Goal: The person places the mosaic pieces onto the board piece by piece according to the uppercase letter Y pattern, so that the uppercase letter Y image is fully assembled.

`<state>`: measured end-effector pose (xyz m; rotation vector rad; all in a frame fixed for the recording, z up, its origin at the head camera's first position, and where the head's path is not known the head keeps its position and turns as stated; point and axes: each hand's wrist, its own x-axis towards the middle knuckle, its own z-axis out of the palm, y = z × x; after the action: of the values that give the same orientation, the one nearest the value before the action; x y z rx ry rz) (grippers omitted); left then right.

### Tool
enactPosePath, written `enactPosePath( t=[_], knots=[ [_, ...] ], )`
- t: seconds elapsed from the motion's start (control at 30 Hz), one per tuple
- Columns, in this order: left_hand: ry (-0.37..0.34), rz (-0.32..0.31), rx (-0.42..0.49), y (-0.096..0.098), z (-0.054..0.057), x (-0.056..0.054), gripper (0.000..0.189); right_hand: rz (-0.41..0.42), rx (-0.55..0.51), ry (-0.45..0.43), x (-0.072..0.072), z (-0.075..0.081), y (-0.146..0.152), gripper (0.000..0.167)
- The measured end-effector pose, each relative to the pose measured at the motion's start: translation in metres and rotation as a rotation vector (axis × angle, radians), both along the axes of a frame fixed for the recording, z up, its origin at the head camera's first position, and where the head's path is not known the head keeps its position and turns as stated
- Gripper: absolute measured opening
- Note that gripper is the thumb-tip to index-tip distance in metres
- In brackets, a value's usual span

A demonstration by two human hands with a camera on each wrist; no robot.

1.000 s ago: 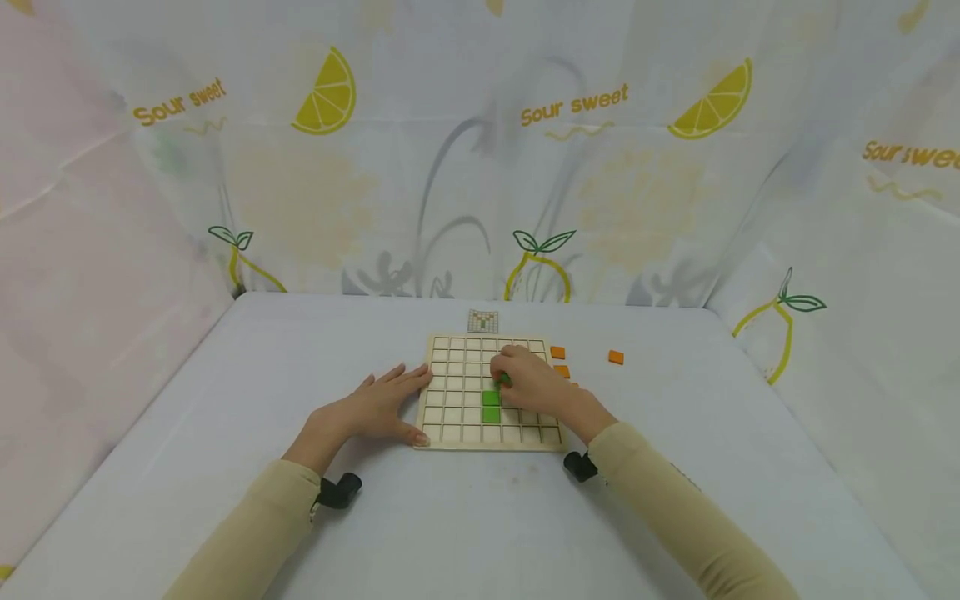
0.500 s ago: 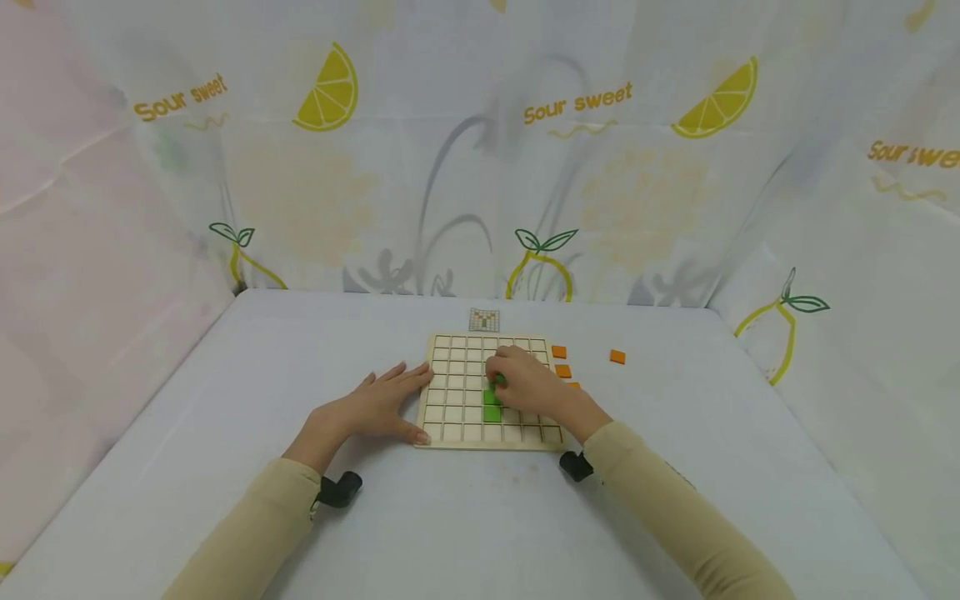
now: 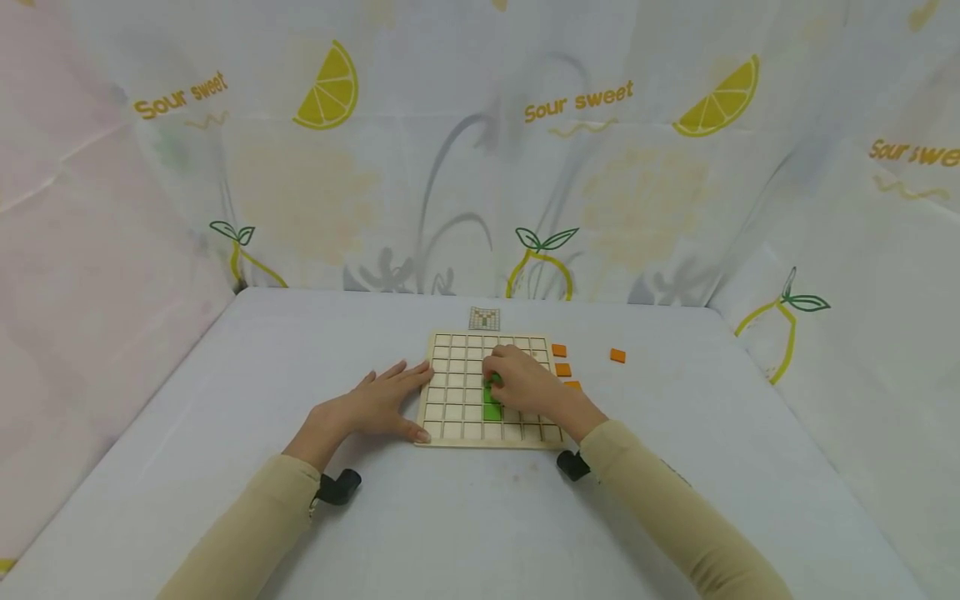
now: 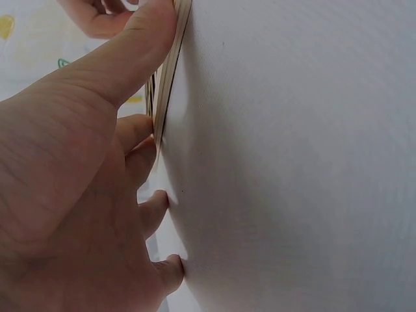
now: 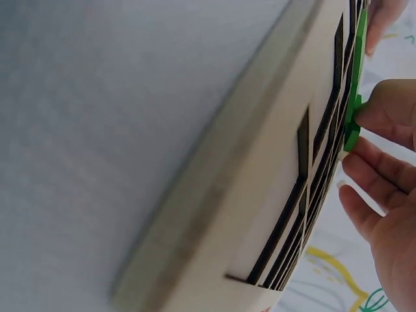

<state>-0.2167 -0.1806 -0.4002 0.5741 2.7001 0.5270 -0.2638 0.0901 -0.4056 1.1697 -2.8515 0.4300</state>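
Observation:
A wooden grid board (image 3: 453, 396) lies on the white table. My left hand (image 3: 372, 407) rests at its left edge with the fingers spread, the thumb on the near left corner. Over the middle of the grid, my right hand (image 3: 527, 385) pinches a green square tile (image 5: 351, 135) between thumb and fingers, low against the board. Just nearer to me, green tiles (image 3: 492, 412) sit in one column of the grid. My right hand partly covers the upper one and hides the cells beneath it. The left wrist view shows the left thumb (image 4: 140, 55) against the board's side.
Orange tiles (image 3: 563, 369) lie in a line along the board's right side, partly behind the right wrist. A single orange tile (image 3: 617, 356) lies farther right. Behind the board is a small pattern card (image 3: 484, 318). A printed cloth (image 3: 420, 167) hangs at the back.
My right hand has shifted slightly left with the green tile, bringing it over the column of green tiles. The left hand has stayed in place on the board's edge.

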Motion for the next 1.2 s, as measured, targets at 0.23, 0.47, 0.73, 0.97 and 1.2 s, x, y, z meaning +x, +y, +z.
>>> enactPosePath(
  t=[0.23, 0.47, 0.73, 0.97, 1.2],
  knots=[
    [0.000, -0.009, 0.006, 0.0007, 0.0011, 0.0008, 0.110, -0.006, -0.016, -0.003, 0.0012, 0.0022, 0.0008, 0.013],
    [0.006, -0.014, 0.000, 0.0002, 0.0011, 0.0003, 0.111, 0.012, -0.019, 0.008, -0.0011, 0.0010, 0.0003, 0.012],
    [0.001, -0.012, 0.004, 0.0004, 0.0023, 0.0016, 0.110, 0.023, -0.016, -0.003, -0.0021, 0.0005, -0.0004, 0.013],
    [-0.001, -0.009, 0.008, 0.0006, 0.0030, 0.0026, 0.109, 0.010, -0.003, -0.012, -0.0016, 0.0013, -0.0007, 0.014],
    [0.004, -0.006, 0.007, -0.0011, 0.0002, 0.0015, 0.110, 0.004, 0.016, 0.001, 0.0012, 0.0037, 0.0004, 0.013]
  ],
)
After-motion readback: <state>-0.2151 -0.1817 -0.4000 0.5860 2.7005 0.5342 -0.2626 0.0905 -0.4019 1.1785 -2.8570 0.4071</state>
